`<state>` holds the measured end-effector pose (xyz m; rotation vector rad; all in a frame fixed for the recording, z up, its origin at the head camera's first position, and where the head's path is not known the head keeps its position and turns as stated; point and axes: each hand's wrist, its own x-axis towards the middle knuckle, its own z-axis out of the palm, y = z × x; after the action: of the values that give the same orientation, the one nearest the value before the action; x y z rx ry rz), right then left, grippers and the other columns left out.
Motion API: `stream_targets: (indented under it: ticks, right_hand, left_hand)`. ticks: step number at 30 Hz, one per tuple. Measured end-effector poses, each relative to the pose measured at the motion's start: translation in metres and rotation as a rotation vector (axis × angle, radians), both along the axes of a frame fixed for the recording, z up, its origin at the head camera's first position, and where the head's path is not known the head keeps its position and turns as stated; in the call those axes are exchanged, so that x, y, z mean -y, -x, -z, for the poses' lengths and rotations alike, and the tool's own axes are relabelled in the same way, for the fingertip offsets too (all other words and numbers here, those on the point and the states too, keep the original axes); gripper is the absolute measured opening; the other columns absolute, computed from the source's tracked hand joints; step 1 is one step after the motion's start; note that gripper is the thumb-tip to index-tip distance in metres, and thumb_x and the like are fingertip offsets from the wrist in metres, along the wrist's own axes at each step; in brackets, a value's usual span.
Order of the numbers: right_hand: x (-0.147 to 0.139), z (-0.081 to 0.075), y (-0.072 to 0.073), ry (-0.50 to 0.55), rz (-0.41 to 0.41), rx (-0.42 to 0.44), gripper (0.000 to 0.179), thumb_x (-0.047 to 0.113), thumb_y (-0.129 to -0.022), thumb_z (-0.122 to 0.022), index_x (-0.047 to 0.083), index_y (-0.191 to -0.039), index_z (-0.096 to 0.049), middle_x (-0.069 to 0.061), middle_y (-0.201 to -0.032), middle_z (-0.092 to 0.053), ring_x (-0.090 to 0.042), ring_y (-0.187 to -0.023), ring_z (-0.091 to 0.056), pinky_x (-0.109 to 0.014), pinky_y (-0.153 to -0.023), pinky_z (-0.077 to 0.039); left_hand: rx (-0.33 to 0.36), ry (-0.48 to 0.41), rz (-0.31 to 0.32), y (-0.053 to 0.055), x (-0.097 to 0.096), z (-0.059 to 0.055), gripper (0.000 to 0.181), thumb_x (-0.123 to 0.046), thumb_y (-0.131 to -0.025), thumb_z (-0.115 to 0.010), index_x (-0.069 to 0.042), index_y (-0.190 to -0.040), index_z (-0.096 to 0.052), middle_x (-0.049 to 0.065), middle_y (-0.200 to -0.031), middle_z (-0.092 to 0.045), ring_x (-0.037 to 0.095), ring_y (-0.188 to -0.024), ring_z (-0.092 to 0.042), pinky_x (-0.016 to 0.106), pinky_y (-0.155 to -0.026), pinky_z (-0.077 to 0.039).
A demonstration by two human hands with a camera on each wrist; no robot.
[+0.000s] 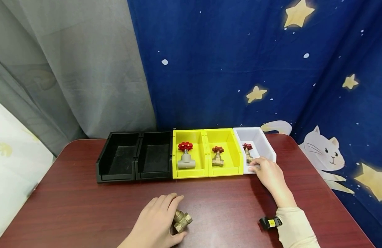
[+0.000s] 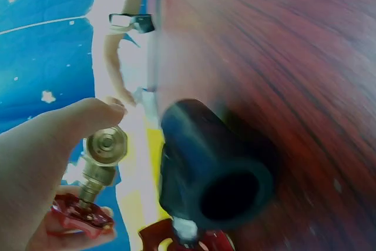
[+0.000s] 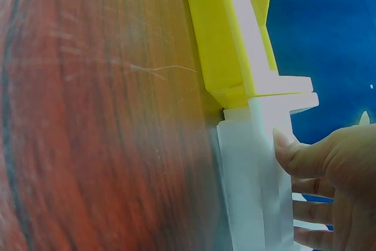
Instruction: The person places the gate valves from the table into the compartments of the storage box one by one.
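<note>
My left hand (image 1: 156, 220) grips a brass gate valve (image 1: 182, 221), thumb on one side and fingers on the other. Its red handwheel (image 2: 82, 216), hidden under the hand in the head view, shows in the left wrist view by the fingertips. Close by in that view lies a dark pipe-shaped valve (image 2: 217, 168) with a red handwheel. At the far right, my right hand (image 1: 266, 172) holds the front wall of the white bin (image 1: 265, 148), thumb outside and fingers inside. Beside those fingertips, a small brass valve (image 1: 248, 151) with a red handwheel sits in the bin.
Two yellow bins adjoin the white one; a grey valve (image 1: 186, 160) lies in one, a brass valve (image 1: 217, 158) in the other. Two black bins (image 1: 116, 177) continue the row leftward. Curtains (image 1: 209, 69) hang behind the reddish-brown table (image 1: 85, 206).
</note>
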<state>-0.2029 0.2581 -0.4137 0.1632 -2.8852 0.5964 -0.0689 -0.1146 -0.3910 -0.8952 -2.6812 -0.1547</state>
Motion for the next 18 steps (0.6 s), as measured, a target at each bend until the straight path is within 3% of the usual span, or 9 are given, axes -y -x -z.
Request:
stream_targets:
  ticks: [13,18]
  right_hand:
    - [0.001,-0.001,-0.001,0.003,-0.001,-0.007,0.01,0.018,-0.085,-0.079,0.011,-0.088,-0.073,-0.007,-0.088,-0.066,-0.037,-0.083,-0.063,-0.057,-0.074,-0.05]
    - [0.001,-0.001,-0.001,0.005,0.0,-0.003,0.01,0.018,-0.085,-0.078,0.01,-0.089,-0.073,-0.008,-0.089,-0.067,-0.037,-0.084,-0.063,-0.057,-0.074,-0.05]
  left_hand:
    - [-0.155,-0.045,0.085,0.009,0.021,-0.014,0.09,-0.055,-0.06,-0.087,-0.005,-0.129,-0.058,0.012,-0.119,-0.063,0.023,-0.102,-0.061,0.039,-0.084,-0.053]
    - [-0.14,-0.006,0.085,0.016,0.028,-0.022,0.094,-0.055,-0.06,-0.087,-0.004,-0.132,-0.056,0.013,-0.12,-0.062,0.025,-0.103,-0.061,0.041,-0.084,-0.052]
